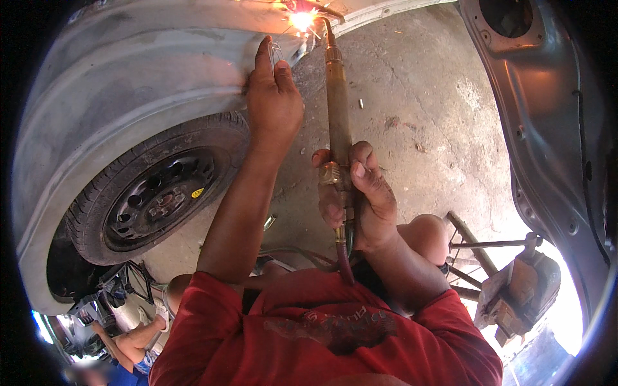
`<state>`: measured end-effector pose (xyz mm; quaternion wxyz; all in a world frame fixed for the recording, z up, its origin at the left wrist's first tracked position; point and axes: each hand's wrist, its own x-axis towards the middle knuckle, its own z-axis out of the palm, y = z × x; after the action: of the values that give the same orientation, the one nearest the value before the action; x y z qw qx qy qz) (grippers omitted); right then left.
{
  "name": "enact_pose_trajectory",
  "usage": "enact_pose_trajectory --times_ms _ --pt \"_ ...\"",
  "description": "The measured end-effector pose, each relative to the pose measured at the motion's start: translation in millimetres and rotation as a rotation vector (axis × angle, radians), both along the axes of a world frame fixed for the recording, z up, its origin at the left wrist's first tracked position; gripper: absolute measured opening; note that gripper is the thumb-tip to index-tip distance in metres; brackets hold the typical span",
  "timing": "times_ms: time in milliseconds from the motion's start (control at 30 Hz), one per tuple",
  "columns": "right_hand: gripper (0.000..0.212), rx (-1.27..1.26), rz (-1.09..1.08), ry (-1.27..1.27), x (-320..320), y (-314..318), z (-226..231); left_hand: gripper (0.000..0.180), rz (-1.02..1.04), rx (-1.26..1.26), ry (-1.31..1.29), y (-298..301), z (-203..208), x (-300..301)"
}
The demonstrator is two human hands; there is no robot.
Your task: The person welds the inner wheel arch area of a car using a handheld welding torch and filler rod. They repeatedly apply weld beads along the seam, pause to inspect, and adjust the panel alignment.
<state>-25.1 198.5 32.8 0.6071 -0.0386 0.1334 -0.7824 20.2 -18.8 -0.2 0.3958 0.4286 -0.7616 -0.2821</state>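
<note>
My right hand (365, 190) is wrapped round the brass gas torch (337, 96) near its valve, with the hoses (342, 251) running down from its lower end toward my lap. At the torch's bent tip burns a bright glow with sparks (302, 20), right against the lower edge of the grey car body panel (161, 51). Raised beside that panel, my left hand (277, 106) pinches a thin bent metal wire (275, 55) between thumb and finger, a short way below the glow. The glare hides the exact spot where flame and metal meet.
A black-rimmed car wheel (161, 199) sits under the fender at left. An open car door (547, 116) stands at right, near a metal stand (521, 286) with blocks on it. Another person (138, 341) is at lower left. Stained concrete floor (418, 103) lies between.
</note>
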Motion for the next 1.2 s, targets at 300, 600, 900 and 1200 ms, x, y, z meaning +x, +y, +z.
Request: enact_pose_trajectory --times_ms 300,600,900,1200 --pt "0.018 -0.012 0.014 -0.001 -1 2 -1 0.046 -0.021 -0.016 -0.012 -3 -2 1" --pt "0.017 -0.007 0.010 -0.009 -1 3 -3 0.049 -0.041 0.075 0.022 4 11 -2" --pt "0.016 -0.011 0.010 -0.015 0 3 -1 0.047 -0.041 0.026 0.010 -1 3 0" --pt "0.015 -0.016 0.012 -0.014 0 4 0 0.046 -0.037 0.034 0.002 -2 2 0"
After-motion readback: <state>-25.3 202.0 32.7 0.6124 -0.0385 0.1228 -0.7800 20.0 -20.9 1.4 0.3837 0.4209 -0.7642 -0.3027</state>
